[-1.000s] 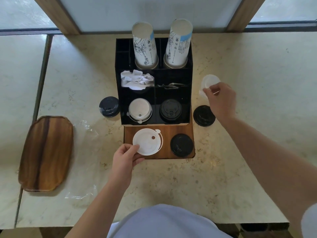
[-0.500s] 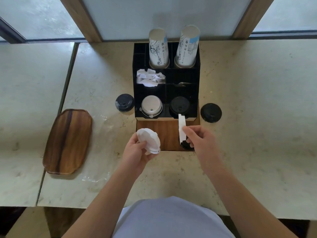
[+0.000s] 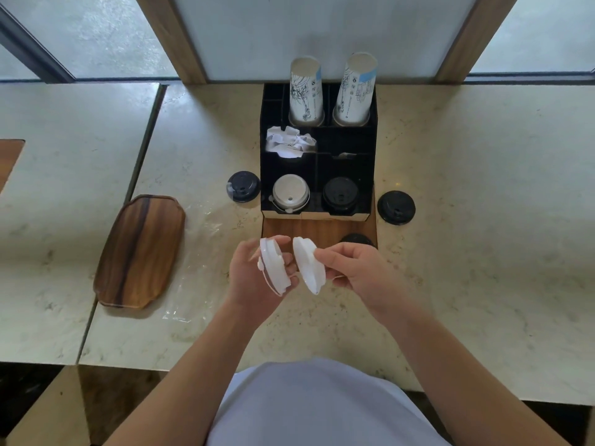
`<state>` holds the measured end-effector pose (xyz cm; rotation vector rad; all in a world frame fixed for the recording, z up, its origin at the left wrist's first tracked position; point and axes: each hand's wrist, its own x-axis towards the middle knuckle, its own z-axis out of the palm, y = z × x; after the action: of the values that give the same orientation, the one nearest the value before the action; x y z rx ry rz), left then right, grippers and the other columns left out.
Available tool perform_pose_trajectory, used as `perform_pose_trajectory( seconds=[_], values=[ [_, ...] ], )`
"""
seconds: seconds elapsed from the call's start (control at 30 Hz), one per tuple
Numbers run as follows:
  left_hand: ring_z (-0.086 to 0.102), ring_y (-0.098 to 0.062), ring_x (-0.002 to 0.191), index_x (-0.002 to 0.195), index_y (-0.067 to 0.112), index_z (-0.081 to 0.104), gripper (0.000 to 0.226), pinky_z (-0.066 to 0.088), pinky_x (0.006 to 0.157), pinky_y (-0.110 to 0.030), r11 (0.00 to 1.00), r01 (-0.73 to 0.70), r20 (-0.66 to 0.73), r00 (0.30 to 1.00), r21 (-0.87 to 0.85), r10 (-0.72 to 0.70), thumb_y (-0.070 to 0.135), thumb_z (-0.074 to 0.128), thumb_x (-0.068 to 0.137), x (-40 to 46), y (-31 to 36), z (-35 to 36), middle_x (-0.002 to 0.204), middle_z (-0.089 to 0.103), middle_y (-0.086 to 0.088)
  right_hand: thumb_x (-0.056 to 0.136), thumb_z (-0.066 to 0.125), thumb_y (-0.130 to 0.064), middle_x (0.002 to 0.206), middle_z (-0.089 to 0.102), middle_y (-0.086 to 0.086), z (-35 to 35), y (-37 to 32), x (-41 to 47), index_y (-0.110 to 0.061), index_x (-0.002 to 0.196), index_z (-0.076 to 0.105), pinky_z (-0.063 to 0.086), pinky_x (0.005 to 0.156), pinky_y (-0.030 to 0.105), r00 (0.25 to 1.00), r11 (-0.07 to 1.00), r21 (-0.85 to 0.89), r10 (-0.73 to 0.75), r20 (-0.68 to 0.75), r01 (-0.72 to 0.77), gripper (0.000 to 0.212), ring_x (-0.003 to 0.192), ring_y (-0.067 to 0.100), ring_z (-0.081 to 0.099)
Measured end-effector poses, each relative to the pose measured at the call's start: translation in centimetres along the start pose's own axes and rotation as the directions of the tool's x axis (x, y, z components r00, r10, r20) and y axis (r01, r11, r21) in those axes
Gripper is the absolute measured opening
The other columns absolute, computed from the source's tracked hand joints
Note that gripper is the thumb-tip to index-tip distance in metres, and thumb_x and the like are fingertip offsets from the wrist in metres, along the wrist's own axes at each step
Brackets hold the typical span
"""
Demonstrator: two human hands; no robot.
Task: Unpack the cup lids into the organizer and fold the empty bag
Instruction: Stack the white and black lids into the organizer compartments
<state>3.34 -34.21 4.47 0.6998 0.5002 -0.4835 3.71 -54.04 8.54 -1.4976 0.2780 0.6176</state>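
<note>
Two white lids stand on edge, nearly face to face: left hand [image 3: 254, 278] grips one lid [image 3: 272, 268], right hand [image 3: 357, 275] pinches the other [image 3: 307, 265]. Just ahead sits the organizer [image 3: 317, 156], its white-lid stack [image 3: 290, 193] nearer the left hand.

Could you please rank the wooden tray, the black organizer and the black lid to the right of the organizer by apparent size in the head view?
1. black organizer
2. wooden tray, somewhat smaller, though it lies nearer the camera
3. black lid, clearly smallest
</note>
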Motion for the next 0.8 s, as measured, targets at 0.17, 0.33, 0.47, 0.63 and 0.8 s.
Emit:
perform_pose_trajectory(
  seconds=[0.17,0.33,0.47,0.63,0.8],
  values=[
    [0.058,-0.022,0.072,0.083,0.01,0.068,0.049,0.045,0.069,-0.035,0.974,-0.068,-0.009,0.997,0.214,0.072,0.059,0.059,0.085,-0.3,-0.3,0.7,0.078,0.06,-0.009,0.084,0.078,-0.041,0.078,0.076,-0.003,1.6,0.3,-0.2,-0.018,0.086,0.078,0.052,0.065,0.021,0.999,1.0,-0.015,0.011,-0.046,-0.011,0.022,0.066,0.003,0.066],
    [0.07,-0.019,0.076,0.086,0.018,0.077,0.052,0.051,0.076,-0.04,0.931,-0.051,-0.162,0.98,0.361,0.116,0.065,0.056,0.078,-0.1,-1.0,0.3,0.082,0.072,-0.006,0.085,0.076,-0.042,0.078,0.076,-0.002,2.6,0.0,0.0,-0.018,0.086,0.076,0.049,0.059,0.014,0.996,1.0,-0.019,-0.019,-0.083,0.017,0.024,0.063,0.002,0.066],
    [0.076,-0.017,0.078,0.116,0.013,0.066,0.068,0.059,0.066,-0.032,0.948,-0.041,-0.221,0.968,0.316,0.116,0.065,0.062,0.072,0.1,-1.2,0.3,0.082,0.078,0.0,0.084,0.078,-0.042,0.078,0.076,0.0,3.2,-0.1,0.1,-0.018,0.086,0.077,0.051,0.06,0.015,0.997,1.0,-0.021,-0.024,-0.071,0.022,0.024,0.065,0.004,0.066],
    [0.068,-0.024,0.085,0.124,0.003,0.057,0.079,0.057,0.066,-0.035,0.967,-0.017,-0.238,0.968,0.254,0.08,0.065,0.061,0.076,0.0,-1.1,0.7,0.098,0.064,-0.013,0.084,0.079,-0.041,0.077,0.076,-0.004,4.0,-0.1,0.1,-0.021,0.082,0.077,0.052,0.057,0.011,0.998,0.999,-0.032,-0.02,-0.067,0.018,0.02,0.063,0.003,0.067],
    [0.062,-0.03,0.092,0.12,0.004,0.06,0.064,0.049,0.084,-0.045,0.983,-0.026,-0.14,0.989,0.183,0.053,0.059,0.057,0.086,-0.2,-0.5,0.7,0.107,0.061,-0.019,0.083,0.08,-0.04,0.079,0.076,-0.003,4.3,0.0,0.0,-0.019,0.082,0.077,0.051,0.057,0.011,0.998,1.0,-0.02,0.006,-0.056,-0.007,0.021,0.063,0.003,0.066]
  ],
)
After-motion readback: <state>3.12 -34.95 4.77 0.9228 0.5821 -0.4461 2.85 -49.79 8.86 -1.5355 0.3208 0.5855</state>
